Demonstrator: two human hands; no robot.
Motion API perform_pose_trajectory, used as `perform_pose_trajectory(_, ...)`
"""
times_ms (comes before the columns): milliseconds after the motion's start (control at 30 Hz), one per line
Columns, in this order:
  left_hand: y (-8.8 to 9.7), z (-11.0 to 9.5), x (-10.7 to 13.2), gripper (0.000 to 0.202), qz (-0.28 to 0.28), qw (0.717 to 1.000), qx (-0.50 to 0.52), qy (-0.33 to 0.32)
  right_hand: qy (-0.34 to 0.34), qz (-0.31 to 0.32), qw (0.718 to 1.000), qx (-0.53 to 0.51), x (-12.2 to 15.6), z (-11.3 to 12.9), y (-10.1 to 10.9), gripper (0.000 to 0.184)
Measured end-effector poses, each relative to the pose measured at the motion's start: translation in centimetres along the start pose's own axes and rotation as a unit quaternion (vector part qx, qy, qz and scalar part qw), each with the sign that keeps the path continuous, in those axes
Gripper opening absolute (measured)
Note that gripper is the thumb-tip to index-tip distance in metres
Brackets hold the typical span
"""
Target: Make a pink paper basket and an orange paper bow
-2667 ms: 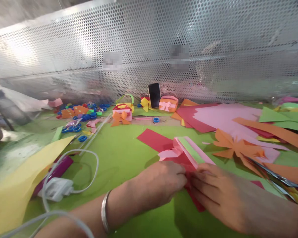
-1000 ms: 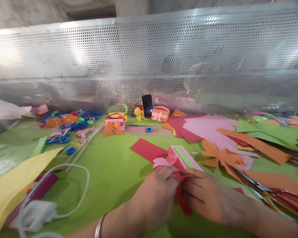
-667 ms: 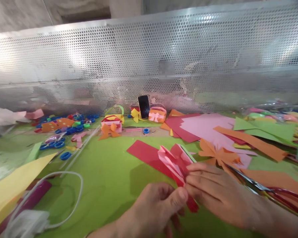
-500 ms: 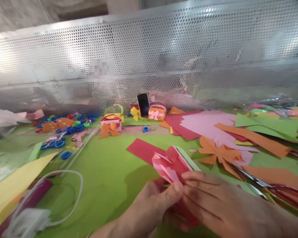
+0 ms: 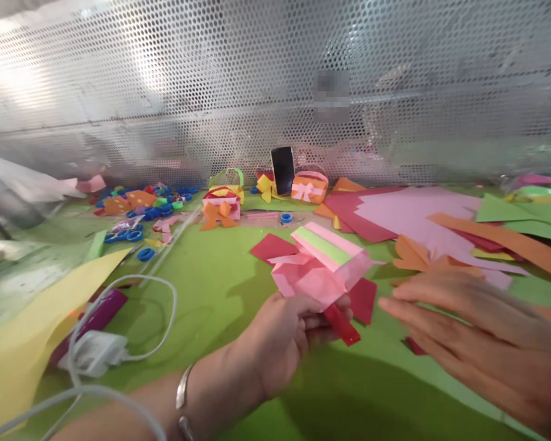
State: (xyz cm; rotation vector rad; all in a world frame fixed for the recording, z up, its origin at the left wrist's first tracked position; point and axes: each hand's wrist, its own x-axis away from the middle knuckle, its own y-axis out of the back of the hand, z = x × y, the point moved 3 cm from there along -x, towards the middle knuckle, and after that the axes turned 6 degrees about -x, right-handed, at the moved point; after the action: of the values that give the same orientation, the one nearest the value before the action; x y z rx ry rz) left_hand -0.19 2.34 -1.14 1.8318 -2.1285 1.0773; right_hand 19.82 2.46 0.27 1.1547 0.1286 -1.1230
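My left hand [image 5: 282, 337] is closed on a folded paper piece [image 5: 324, 263], pink with a green stripe on top and a red strip sticking out below, held up above the green table [image 5: 211, 288]. My right hand [image 5: 468, 324] is off the paper, to its right, fingers stretched out flat and pointing left, holding nothing. A red paper sheet [image 5: 272, 246] lies on the table behind the held piece.
An orange cut paper shape [image 5: 413, 256] lies past my right hand. Pink, red, orange and green sheets [image 5: 417, 211] are piled at the right. A phone [image 5: 283, 169], small paper boxes [image 5: 220, 207], blue rings [image 5: 140, 217], a yellow sheet [image 5: 32, 318], a white charger with cable [image 5: 98, 350] and the perforated metal wall [image 5: 211, 92] surround the spot.
The paper piece, pressed on the table under both hands, has been lifted and turned by my left hand. My right hand has let go and moved right with fingers spread.
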Motion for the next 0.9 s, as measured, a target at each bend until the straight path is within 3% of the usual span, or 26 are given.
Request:
perform_pose_trajectory(167,-0.1,0.7,-0.3,0.025,0.024,0.999,0.039,0.017,0.039,0.029,0.999,0.006,-0.7,1.0,-2.1,0.023)
perform_pose_trajectory(267,-0.3,1.1,-0.3,0.022,0.049,0.998,0.040,0.024,0.073,0.034,0.996,-0.030,-1.3,1.8,-2.7,0.025)
perform_pose_trajectory(333,-0.3,1.3,-0.2,0.019,0.059,0.997,0.041,0.026,0.058,0.015,0.995,-0.077,-1.4,1.8,-2.8,0.021)
perform_pose_trajectory(433,-0.3,1.2,0.0,0.016,0.062,0.997,0.030,0.028,-0.090,-0.008,0.980,-0.180,-1.2,0.9,-3.1,0.009)
perform_pose_trajectory(567,-0.2,1.1,0.0,0.016,0.030,0.999,0.028,0.009,-0.282,0.005,0.908,-0.309,-0.7,0.1,-4.0,0.009)
perform_pose_trajectory(733,0.0,1.1,-0.1,0.012,0.021,0.999,0.023,-0.039,-0.387,0.006,0.861,-0.329,-0.6,-0.2,-4.5,0.023)
perform_pose_trajectory(900,0.1,1.1,-0.1,0.007,-0.004,0.995,-0.065,-0.071,-0.451,-0.008,0.824,-0.342,-0.4,-0.3,-4.9,0.027)
